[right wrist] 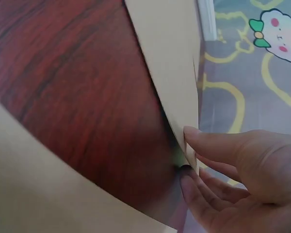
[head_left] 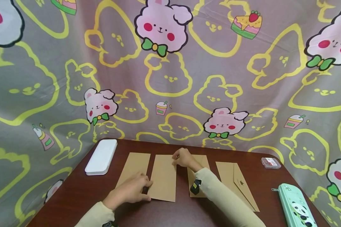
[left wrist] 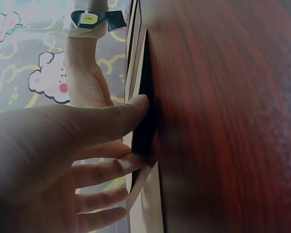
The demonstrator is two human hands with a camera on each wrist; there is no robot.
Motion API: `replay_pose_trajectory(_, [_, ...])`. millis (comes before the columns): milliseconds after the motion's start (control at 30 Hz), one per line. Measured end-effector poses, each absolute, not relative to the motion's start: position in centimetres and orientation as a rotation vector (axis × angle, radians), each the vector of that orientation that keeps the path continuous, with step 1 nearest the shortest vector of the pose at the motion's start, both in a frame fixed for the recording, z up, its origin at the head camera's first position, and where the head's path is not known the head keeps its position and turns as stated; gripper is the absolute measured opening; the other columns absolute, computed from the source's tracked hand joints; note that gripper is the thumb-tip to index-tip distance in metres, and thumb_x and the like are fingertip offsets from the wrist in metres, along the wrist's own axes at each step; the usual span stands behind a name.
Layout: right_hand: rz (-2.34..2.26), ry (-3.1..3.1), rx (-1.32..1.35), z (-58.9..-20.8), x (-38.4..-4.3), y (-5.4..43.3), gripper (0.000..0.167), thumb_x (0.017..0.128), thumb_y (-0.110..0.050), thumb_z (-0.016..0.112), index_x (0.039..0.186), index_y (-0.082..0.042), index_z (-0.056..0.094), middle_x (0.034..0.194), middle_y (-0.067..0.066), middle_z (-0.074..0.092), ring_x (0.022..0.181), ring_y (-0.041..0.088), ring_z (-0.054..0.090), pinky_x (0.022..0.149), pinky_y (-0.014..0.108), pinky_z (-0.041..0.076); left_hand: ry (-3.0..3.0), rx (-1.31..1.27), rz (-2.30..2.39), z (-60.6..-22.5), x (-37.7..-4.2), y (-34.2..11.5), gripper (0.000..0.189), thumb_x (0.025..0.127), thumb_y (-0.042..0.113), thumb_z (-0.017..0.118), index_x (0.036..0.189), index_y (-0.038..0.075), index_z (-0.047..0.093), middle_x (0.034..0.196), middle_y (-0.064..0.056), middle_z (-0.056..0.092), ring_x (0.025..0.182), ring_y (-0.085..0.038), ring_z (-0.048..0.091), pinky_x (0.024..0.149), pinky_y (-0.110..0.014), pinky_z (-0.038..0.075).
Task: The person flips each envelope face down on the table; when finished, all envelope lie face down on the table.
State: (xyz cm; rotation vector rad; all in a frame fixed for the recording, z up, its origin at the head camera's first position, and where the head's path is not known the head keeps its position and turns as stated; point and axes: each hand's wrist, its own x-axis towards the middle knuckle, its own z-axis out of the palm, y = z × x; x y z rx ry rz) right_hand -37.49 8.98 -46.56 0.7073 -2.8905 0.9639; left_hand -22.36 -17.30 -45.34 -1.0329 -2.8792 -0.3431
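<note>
Several brown paper envelopes lie in a row on the dark red-brown table. My left hand holds the second envelope from the left along its left side, thumb by the near corner. At that envelope's far right corner, my right hand pinches the edge between thumb and fingers. In the left wrist view a dark gap shows under the raised edge. The leftmost envelope is partly behind my left hand. My right forearm covers part of the third envelope. The rightmost envelope shows its pointed flap and a small dark print.
A white oblong case lies at the back left of the table. On the right are a small clear plastic box and a mint green panda pencil case. A patterned cloth hangs behind the table.
</note>
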Motion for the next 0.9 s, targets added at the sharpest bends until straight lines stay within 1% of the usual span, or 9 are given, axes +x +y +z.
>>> replay_pose_trajectory(133, [0.926, -2.894, 0.694, -46.8, -37.3, 8.6, 0.024, 0.075, -0.009, 0.091, 0.096, -0.003, 0.081, 0.094, 0.009, 0.079, 0.085, 0.019, 0.072, 0.075, 0.033, 0.058, -2.867, -1.045, -0.310, -45.6, -22.5, -17.1, 0.041, 0.075, 0.039, 0.089, 0.105, 0.015, 0.076, 0.092, 0.006, 0.064, 0.097, -0.016, 0.051, 0.079, -0.030, 0.046])
replay_pose_trajectory(333, [0.902, -2.886, 0.736, -46.8, -37.0, 8.5, 0.024, 0.078, -0.009, 0.089, 0.098, -0.001, 0.080, 0.097, 0.011, 0.078, 0.088, 0.022, 0.071, 0.077, 0.035, 0.059, -2.900, -1.028, -0.296, -46.0, -22.5, -17.0, 0.038, 0.077, 0.036, 0.088, 0.104, 0.013, 0.075, 0.093, 0.006, 0.060, 0.098, -0.016, 0.049, 0.082, -0.031, 0.046])
replay_pose_trajectory(467, [0.857, -2.842, 0.849, -47.2, -36.7, 9.0, 0.021, 0.081, -0.009, 0.087, 0.097, 0.001, 0.079, 0.102, 0.014, 0.074, 0.093, 0.025, 0.068, 0.082, 0.040, 0.057, -2.925, -1.026, -0.342, -45.9, -22.4, -16.7, 0.041, 0.078, 0.034, 0.088, 0.109, 0.011, 0.075, 0.094, 0.004, 0.058, 0.096, -0.014, 0.047, 0.081, -0.029, 0.045])
replay_pose_trajectory(567, [0.854, -2.801, 0.916, -47.3, -36.3, 9.6, 0.025, 0.082, -0.011, 0.086, 0.101, 0.002, 0.079, 0.107, 0.016, 0.072, 0.096, 0.027, 0.065, 0.083, 0.041, 0.055, -2.953, -1.006, -0.438, -45.8, -22.5, -16.3, 0.053, 0.079, 0.036, 0.088, 0.123, 0.009, 0.073, 0.098, 0.004, 0.057, 0.095, -0.012, 0.045, 0.079, -0.026, 0.043])
replay_pose_trajectory(633, [0.863, -2.804, 0.914, -46.9, -36.1, 10.2, 0.028, 0.082, -0.012, 0.086, 0.105, 0.002, 0.078, 0.109, 0.017, 0.072, 0.098, 0.029, 0.067, 0.084, 0.042, 0.056, -2.961, -0.972, -0.514, -45.8, -22.6, -15.8, 0.059, 0.081, 0.039, 0.086, 0.129, 0.009, 0.071, 0.102, 0.005, 0.058, 0.094, -0.010, 0.044, 0.078, -0.026, 0.042])
replay_pose_trajectory(700, [0.908, -2.854, 0.839, -46.0, -35.9, 11.2, 0.033, 0.084, -0.015, 0.085, 0.111, 0.002, 0.077, 0.113, 0.017, 0.074, 0.102, 0.033, 0.069, 0.085, 0.044, 0.057, -2.949, -0.944, -0.561, -45.8, -22.7, -15.0, 0.061, 0.083, 0.042, 0.084, 0.133, 0.010, 0.070, 0.107, 0.004, 0.061, 0.097, -0.011, 0.047, 0.081, -0.029, 0.044])
replay_pose_trajectory(767, [0.934, -2.920, 0.749, -45.1, -35.9, 12.8, 0.035, 0.086, -0.017, 0.084, 0.115, 0.002, 0.076, 0.117, 0.017, 0.075, 0.108, 0.036, 0.070, 0.089, 0.047, 0.057, -2.937, -0.931, -0.586, -45.7, -22.7, -14.0, 0.060, 0.085, 0.044, 0.081, 0.134, 0.011, 0.069, 0.113, 0.003, 0.064, 0.102, -0.014, 0.052, 0.086, -0.033, 0.048])
replay_pose_trajectory(833, [0.910, -2.986, 0.679, -44.3, -36.3, 14.7, 0.037, 0.088, -0.019, 0.081, 0.117, 0.003, 0.074, 0.120, 0.018, 0.075, 0.111, 0.037, 0.070, 0.092, 0.049, 0.057, -2.928, -0.942, -0.572, -45.6, -22.7, -12.7, 0.061, 0.087, 0.046, 0.079, 0.136, 0.012, 0.068, 0.121, 0.002, 0.065, 0.114, -0.019, 0.056, 0.098, -0.041, 0.049])
replay_pose_trajectory(900, [0.873, -3.038, 0.609, -43.7, -36.8, 16.8, 0.041, 0.089, -0.021, 0.080, 0.120, 0.005, 0.072, 0.122, 0.022, 0.073, 0.114, 0.040, 0.069, 0.094, 0.052, 0.056, -2.928, -0.968, -0.571, -45.4, -22.8, -11.2, 0.065, 0.088, 0.049, 0.077, 0.141, 0.013, 0.064, 0.129, 0.000, 0.064, 0.123, -0.023, 0.054, 0.104, -0.045, 0.048])
